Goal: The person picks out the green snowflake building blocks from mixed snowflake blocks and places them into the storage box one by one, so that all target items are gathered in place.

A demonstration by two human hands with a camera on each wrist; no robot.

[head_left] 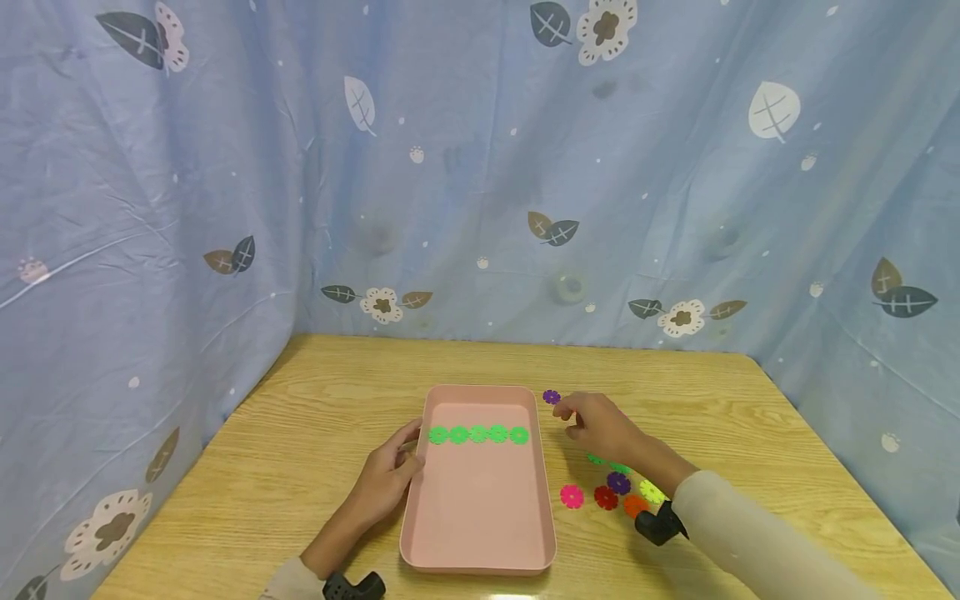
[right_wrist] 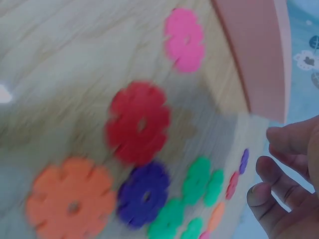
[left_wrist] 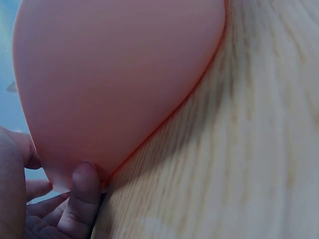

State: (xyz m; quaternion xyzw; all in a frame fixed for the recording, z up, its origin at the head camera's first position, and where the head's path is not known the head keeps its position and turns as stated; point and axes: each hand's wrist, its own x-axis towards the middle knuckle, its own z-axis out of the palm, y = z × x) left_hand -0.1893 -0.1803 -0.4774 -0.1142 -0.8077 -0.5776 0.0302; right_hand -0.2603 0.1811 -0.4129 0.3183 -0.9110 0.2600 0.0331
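Head view: the pink tray [head_left: 480, 521] is lying lengthwise away from the person on the wooden table [head_left: 322, 392], and a row of green flower pieces [head_left: 478, 434] is spanning the tray's far part almost from wall to wall, probably keeping straight because the walls are bounding it at both ends. The left hand [head_left: 386, 483] is holding the tray's left side, thumb at the rim and fingers bending against the outer wall, presumably so that the tray is not sliding. The right hand [head_left: 600, 425] is hovering to the right of the tray, near its far corner, its half-bent fingers pointing at the far purple piece [head_left: 551, 397] just outside that corner. Right of the tray's nearer half, the bright pink piece [head_left: 572, 497], red piece [head_left: 606, 497], near purple piece [head_left: 618, 483], orange piece [head_left: 635, 507] and yellow piece [head_left: 652, 492] are lying loose, seemingly within easy reach of that hand.

Left wrist view: the tray's outer wall is filling much of the space, with fingers curling loosely against it; how firmly they are pressing, I cannot tell.

Right wrist view: thumb and fingers are bending with gaps between them, holding nothing visible, beside the tray's outer wall. Beyond the nearer pieces, a second orange piece [right_wrist: 216, 215] is lying farther along the tray's side. Whether any fingertip is touching the far purple piece, I cannot tell.
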